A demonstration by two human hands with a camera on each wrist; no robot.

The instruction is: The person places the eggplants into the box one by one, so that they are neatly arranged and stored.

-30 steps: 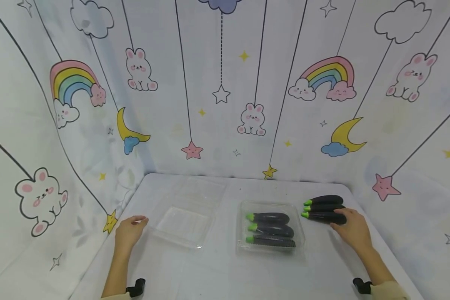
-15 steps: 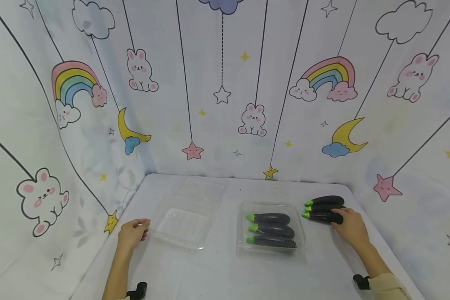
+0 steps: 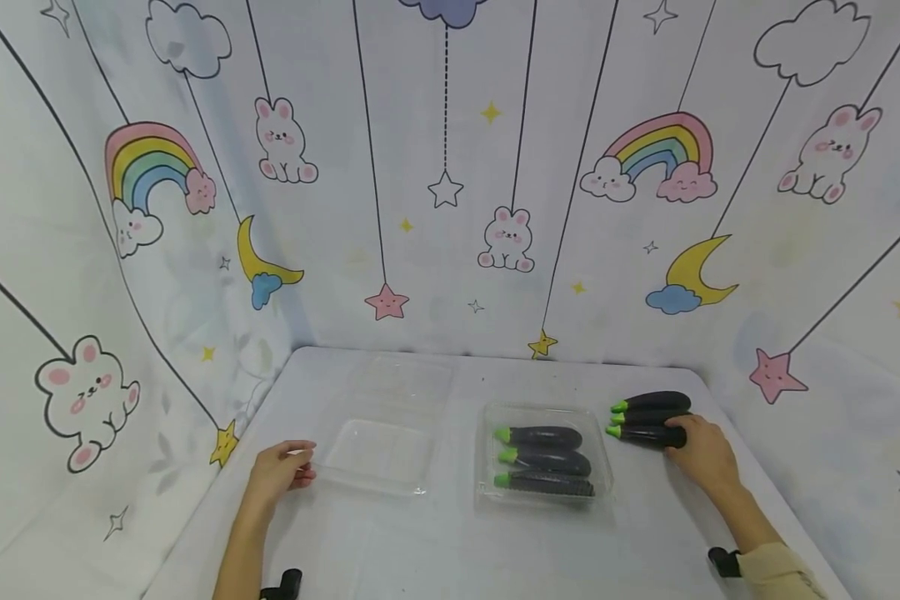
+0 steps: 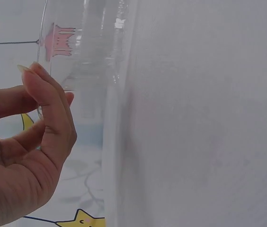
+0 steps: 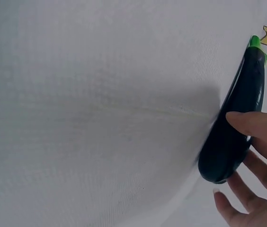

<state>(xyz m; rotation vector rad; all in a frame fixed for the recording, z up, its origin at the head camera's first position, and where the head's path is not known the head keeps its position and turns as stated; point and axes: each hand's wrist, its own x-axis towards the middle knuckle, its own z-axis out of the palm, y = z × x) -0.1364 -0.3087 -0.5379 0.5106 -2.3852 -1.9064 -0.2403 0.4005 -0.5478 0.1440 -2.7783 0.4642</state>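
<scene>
Left side of the bench (image 3: 450, 554), the left hand (image 3: 279, 468) has its grip pinched on the clear tub's (image 3: 371, 485) near-left corner. Over right, the right hand's (image 3: 703, 457) grip is clamped round the blunt end of the nearest eggplant (image 3: 648, 436), lying before two others (image 3: 654, 402), beyond the filled box (image 3: 607, 467). Smooth skin, I'd guess: thumb and fingers firm, lift without nudging the neighbours, steady that flimsy-looking tub!

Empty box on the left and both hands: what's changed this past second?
The left hand has moved right, and the near side of the empty box it holds has swung right with it. The right hand stays at the loose eggplants; those and the filled box haven't visibly moved.
</scene>
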